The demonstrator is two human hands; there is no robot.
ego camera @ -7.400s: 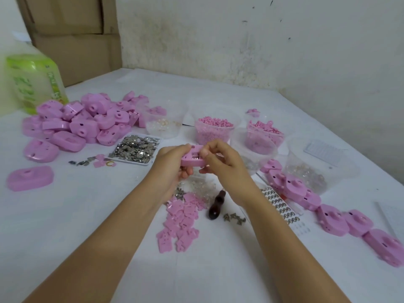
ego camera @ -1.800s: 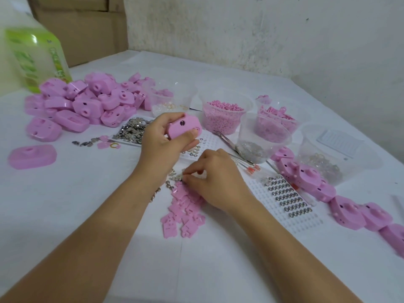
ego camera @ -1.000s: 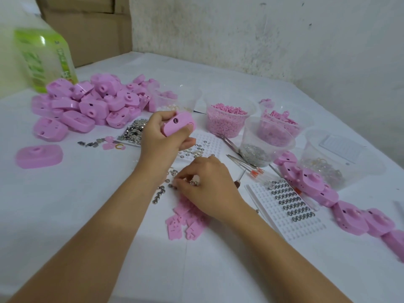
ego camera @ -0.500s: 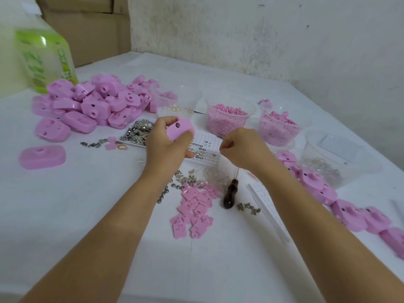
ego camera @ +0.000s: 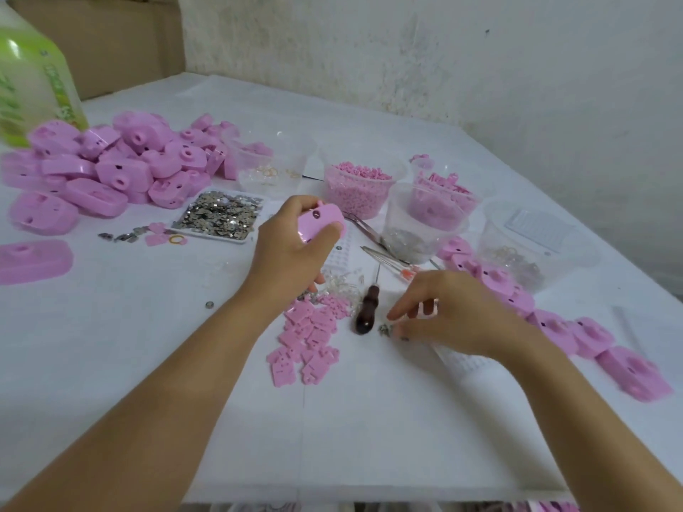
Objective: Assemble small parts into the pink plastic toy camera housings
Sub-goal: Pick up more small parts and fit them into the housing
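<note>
Pink housing (ego camera: 320, 224) sits raised above the surface (ego camera: 111, 345), gripped by the curled fingers (ego camera: 292, 208) of the left hand (ego camera: 288, 256). Right hand (ego camera: 458, 315) reaches with loosely spread fingers (ego camera: 404, 311) for the small metal clips (ego camera: 386, 330) beside the awl (ego camera: 365, 315); best to pinch a single clip cleanly between thumb and forefinger, keeping the housing steady
</note>
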